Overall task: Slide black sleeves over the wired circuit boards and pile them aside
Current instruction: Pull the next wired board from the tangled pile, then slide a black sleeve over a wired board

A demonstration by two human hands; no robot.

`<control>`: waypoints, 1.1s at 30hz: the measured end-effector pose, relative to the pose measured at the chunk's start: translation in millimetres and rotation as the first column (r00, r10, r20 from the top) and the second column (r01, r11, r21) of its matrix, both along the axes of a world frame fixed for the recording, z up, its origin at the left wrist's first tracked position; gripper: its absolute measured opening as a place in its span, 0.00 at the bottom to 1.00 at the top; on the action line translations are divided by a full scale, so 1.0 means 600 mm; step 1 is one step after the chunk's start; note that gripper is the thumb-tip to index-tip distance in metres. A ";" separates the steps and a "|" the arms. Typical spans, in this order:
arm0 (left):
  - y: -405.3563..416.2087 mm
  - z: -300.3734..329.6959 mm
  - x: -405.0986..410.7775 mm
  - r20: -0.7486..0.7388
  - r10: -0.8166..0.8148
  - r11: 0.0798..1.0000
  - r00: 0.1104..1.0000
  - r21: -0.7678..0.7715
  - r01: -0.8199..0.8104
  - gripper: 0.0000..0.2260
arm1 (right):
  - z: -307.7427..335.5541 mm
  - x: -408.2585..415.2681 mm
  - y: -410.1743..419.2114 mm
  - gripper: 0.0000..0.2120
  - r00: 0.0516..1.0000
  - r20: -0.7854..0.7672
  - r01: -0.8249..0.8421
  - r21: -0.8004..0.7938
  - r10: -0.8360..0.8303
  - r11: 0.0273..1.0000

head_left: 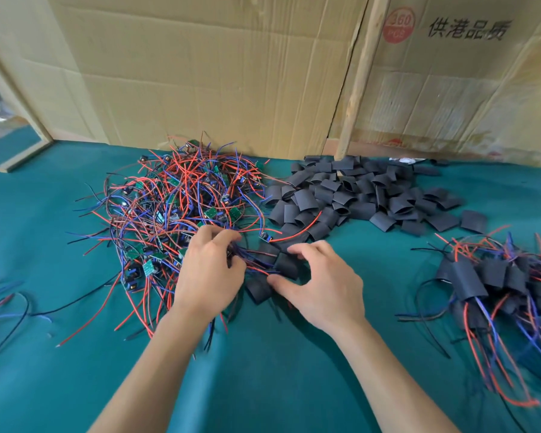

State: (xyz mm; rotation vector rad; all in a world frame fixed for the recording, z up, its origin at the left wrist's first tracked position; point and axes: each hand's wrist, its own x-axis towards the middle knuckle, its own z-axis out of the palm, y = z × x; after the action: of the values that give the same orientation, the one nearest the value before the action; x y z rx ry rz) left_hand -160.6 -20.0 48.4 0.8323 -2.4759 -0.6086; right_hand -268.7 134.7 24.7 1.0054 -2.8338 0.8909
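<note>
My left hand [208,273] is curled, its grip grasping a bunch of red and blue wires [250,260] at the near edge of the big tangle of wired circuit boards [181,195] that lies on the green counter [263,370]. My right hand [322,282] is just beside it, thumb and forefinger bent toward a black sleeve [286,265] on the cloth; the fingertips touch its edges, but I cannot tell whether that grip has truly clenched on it. Another black sleeve [258,290] lies just below, touching my thumb. The wires from my left hand run across to these sleeves.

Behind my right hand sits the heap of loose black sleeves [363,195], just beside the board tangle. Well apart to my right lies the pile of sleeved boards [497,282], their red, blue and black leads trailing toward me. A few stray wires [3,304] show at the far left edge. Cardboard sheets [200,64] and a wooden post [361,76] stand along the back of the counter
</note>
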 end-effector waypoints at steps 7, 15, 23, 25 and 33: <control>0.054 -0.041 0.051 -0.124 0.027 1.000 0.992 0.012 -0.026 0.21 | -0.002 -0.005 0.002 0.21 0.999 0.009 -0.048 -0.055 0.048 0.997; 0.038 -0.021 0.039 0.044 -0.054 0.998 0.998 -0.003 0.055 0.24 | 0.005 -0.018 0.010 0.12 0.989 0.149 0.011 -0.233 0.025 0.972; 0.035 -0.030 0.030 0.000 0.007 1.000 1.000 -0.004 -0.007 0.22 | 0.005 -0.013 0.009 0.06 0.977 0.190 -0.053 -0.233 0.099 0.971; 0.040 -0.028 0.020 -0.005 0.024 0.999 1.000 -0.024 -0.024 0.20 | 0.008 -0.009 0.007 0.06 0.961 0.233 -0.076 -0.302 0.151 0.950; 0.016 -0.020 0.002 -0.035 0.010 0.999 0.999 0.041 -0.009 0.14 | 0.014 0.063 -0.014 0.13 0.943 0.001 -0.316 -0.317 0.334 0.894</control>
State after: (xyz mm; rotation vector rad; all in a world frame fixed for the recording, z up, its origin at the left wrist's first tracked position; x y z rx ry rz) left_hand -159.4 -10.7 36.6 0.8408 -2.4336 -0.6667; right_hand -231.1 126.5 32.9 1.4456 -2.4821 1.3633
